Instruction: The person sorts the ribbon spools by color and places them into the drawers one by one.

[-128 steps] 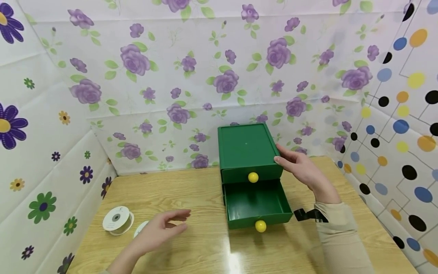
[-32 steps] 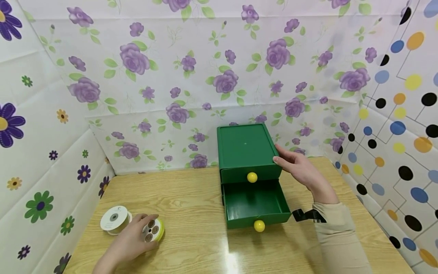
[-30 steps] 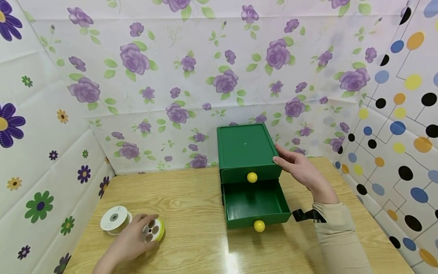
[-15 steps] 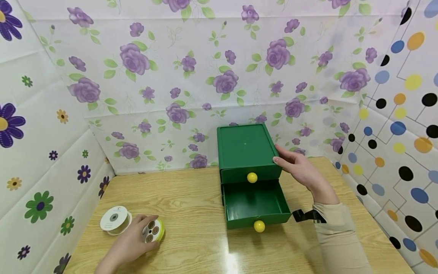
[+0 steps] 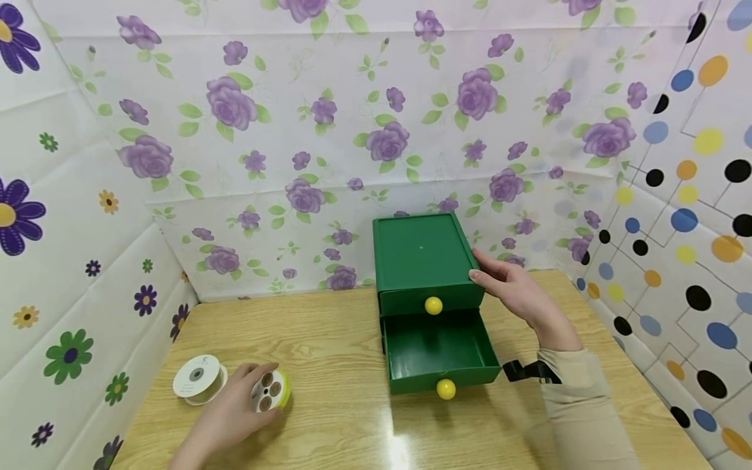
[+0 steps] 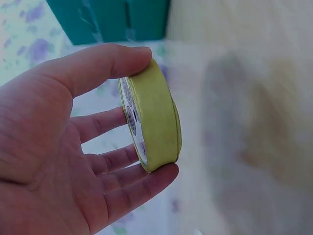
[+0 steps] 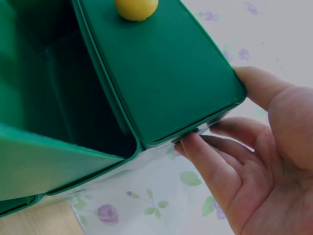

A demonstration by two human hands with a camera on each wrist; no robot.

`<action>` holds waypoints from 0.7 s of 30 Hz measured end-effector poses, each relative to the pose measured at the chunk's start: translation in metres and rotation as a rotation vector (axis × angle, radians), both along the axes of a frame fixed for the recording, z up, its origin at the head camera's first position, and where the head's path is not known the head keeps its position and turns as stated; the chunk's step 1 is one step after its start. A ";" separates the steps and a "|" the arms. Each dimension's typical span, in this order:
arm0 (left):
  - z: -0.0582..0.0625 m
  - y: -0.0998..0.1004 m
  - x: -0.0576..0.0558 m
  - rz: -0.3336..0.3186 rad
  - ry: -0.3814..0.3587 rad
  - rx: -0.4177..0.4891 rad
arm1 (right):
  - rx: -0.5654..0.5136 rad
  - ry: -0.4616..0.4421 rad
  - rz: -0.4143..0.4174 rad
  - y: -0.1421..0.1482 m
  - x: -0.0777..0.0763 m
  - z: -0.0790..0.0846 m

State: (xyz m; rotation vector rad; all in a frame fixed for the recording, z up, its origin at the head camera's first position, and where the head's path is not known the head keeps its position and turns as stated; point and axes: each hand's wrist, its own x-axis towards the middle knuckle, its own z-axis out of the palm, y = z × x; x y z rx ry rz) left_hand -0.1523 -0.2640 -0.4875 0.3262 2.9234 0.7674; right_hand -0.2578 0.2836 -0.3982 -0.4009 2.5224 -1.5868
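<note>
Step in hand, I judge: taking up yellow spool (image 5: 273, 390), at near left of counter (image 5: 329, 346), just right of white spool (image 5: 198, 376). Left hand (image 5: 226, 411) clamped on yellow spool, thumb against fingers across rim; can't tell if fully clear of counter. Right hand (image 5: 517, 294) braces right side of green cabinet (image 5: 420, 251), thumb and fingers apart at corner. Lower drawer (image 5: 414, 384) stands open. Next move, I reckon, calls for firm rim grip, clean lift, cabinet held steady.
</note>
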 end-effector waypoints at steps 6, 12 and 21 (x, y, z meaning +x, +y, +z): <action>0.029 0.043 0.001 -0.043 0.124 0.034 | 0.008 0.009 0.008 0.000 0.000 0.000; 0.057 0.090 -0.001 -0.159 0.191 0.146 | 0.011 -0.001 -0.001 -0.001 0.000 0.001; 0.089 0.145 -0.006 -0.319 0.292 0.221 | 0.005 0.010 -0.001 0.000 0.000 0.001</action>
